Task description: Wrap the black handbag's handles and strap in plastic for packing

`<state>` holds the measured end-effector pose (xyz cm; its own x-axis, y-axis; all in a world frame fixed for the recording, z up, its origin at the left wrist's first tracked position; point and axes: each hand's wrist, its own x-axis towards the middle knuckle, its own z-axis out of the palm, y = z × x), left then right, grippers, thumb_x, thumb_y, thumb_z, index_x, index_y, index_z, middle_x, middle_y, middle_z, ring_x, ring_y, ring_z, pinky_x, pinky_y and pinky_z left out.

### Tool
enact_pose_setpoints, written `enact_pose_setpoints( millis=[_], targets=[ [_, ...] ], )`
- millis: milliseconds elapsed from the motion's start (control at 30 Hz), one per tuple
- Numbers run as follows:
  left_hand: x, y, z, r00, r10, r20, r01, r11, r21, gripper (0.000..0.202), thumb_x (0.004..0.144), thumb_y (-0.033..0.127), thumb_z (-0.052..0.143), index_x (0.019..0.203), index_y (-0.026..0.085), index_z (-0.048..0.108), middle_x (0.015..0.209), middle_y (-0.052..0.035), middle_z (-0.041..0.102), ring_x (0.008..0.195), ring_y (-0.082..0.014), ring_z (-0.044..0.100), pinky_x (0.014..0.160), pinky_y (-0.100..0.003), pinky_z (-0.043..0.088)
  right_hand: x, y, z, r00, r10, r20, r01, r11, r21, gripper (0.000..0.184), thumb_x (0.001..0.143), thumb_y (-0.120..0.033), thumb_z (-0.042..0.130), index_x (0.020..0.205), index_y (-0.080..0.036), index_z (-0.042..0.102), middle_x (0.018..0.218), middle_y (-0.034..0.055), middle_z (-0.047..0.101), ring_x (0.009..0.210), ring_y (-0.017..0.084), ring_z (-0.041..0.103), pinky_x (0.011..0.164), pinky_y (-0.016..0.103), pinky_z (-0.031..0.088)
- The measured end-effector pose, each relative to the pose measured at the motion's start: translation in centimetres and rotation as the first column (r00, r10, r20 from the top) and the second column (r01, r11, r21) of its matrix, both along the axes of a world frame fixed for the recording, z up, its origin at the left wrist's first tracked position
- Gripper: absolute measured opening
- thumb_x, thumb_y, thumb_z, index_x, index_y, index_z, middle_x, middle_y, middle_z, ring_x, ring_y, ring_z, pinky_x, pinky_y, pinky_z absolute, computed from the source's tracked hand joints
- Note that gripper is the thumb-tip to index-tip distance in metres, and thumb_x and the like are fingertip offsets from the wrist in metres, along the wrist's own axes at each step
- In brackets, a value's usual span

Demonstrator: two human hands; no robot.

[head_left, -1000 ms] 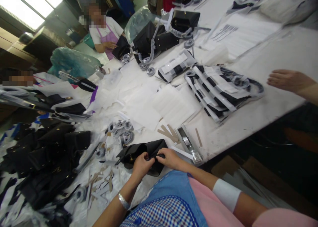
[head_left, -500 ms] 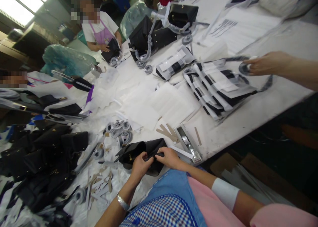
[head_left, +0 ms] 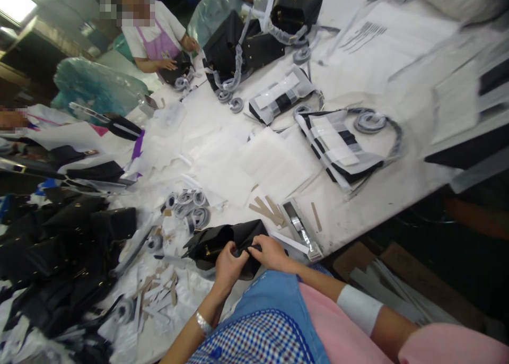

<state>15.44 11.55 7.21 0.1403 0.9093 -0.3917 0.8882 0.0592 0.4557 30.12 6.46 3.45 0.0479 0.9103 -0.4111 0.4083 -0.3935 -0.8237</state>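
Observation:
A black handbag with gold-coloured fittings lies in front of me at the near edge of the table. My left hand is closed on a part of its black edge, thumb and fingers pinched together. Close beside it, my right hand pinches the same dark part from the other side. The fingertips of both hands nearly meet. What exactly lies between them is too dark and small to make out. To the right of the bag rests a metal-and-clear dispenser-like tool, near some brown card strips.
Wrapped strap coils lie beyond the bag, and a heap of black bags fills the left. White paper sheets cover the middle. A wrapped flat bag is at right. Across the table a co-worker handles a black bag.
The other person's hand at right has gone, and a wrapped bag has moved from the pair to the far right. My hands stay on the handbag, shifting only slightly.

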Motion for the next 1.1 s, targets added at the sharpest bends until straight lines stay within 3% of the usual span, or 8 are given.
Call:
enact_pose_setpoints(
  millis=[367, 633, 867, 1000, 1100],
  targets=[
    [0.3, -0.6, 0.1, 0.996, 0.018, 0.092, -0.013, 0.999, -0.052, 0.021, 0.070, 0.037, 0.061, 0.066, 0.021, 0.047, 0.061, 0.0049, 0.046, 0.061, -0.0158, 0.049, 0.057, -0.024, 0.034, 1.4, 0.0, 0.6, 0.998, -0.003, -0.068, 0.000, 0.999, -0.036, 0.016, 0.083, -0.032, 0.064, 0.077, -0.018, 0.070, 0.072, 0.0014, 0.069, 0.069, 0.016, 0.060, 0.058, 0.024, 0.036],
    [0.6, -0.7, 0.5, 0.998, -0.004, 0.055, 0.006, 1.000, -0.030, 0.020, 0.068, 0.034, 0.063, 0.066, 0.021, 0.048, 0.059, 0.0057, 0.047, 0.059, -0.0153, 0.048, 0.056, -0.024, 0.033, 0.4, 0.1, 0.1, 0.999, 0.038, -0.018, -0.038, 0.999, -0.009, 0.009, 0.084, -0.025, 0.066, 0.083, -0.017, 0.069, 0.086, 0.0052, 0.069, 0.081, 0.018, 0.061, 0.068, 0.025, 0.039],
    [0.4, 0.3, 0.1, 0.992, -0.052, 0.119, 0.064, 0.993, -0.102, 0.016, 0.070, 0.031, 0.062, 0.079, 0.018, 0.060, 0.070, 0.0001, 0.063, 0.068, -0.0197, 0.059, 0.064, -0.027, 0.045, 1.0, 0.1, 0.3, 0.998, 0.051, 0.035, -0.051, 0.999, 0.002, 0.016, 0.086, -0.033, 0.066, 0.088, -0.019, 0.071, 0.088, 0.0055, 0.070, 0.083, 0.019, 0.064, 0.071, 0.026, 0.042],
    [0.2, 2.1, 2.0, 0.971, -0.087, 0.223, 0.120, 0.983, -0.138, 0.024, 0.070, 0.035, 0.070, 0.088, 0.018, 0.068, 0.081, -0.0036, 0.072, 0.079, -0.0233, 0.066, 0.076, -0.030, 0.049, 2.4, 0.2, 1.0, 0.994, 0.070, 0.088, -0.077, 0.994, 0.077, 0.019, 0.088, -0.035, 0.062, 0.091, -0.019, 0.072, 0.088, 0.0053, 0.070, 0.086, 0.021, 0.064, 0.076, 0.029, 0.045],
    [-1.7, 3.0, 4.4, 0.947, -0.011, 0.322, 0.028, 0.998, -0.048, 0.037, 0.076, 0.038, 0.069, 0.109, 0.021, 0.067, 0.107, -0.0083, 0.073, 0.101, -0.0260, 0.066, 0.093, -0.034, 0.046, 2.8, 0.4, 2.4, 0.988, 0.040, 0.148, -0.067, 0.981, 0.180, 0.022, 0.091, -0.030, 0.060, 0.109, -0.020, 0.067, 0.110, 0.0091, 0.068, 0.105, 0.025, 0.060, 0.095, 0.037, 0.042]
  ],
)
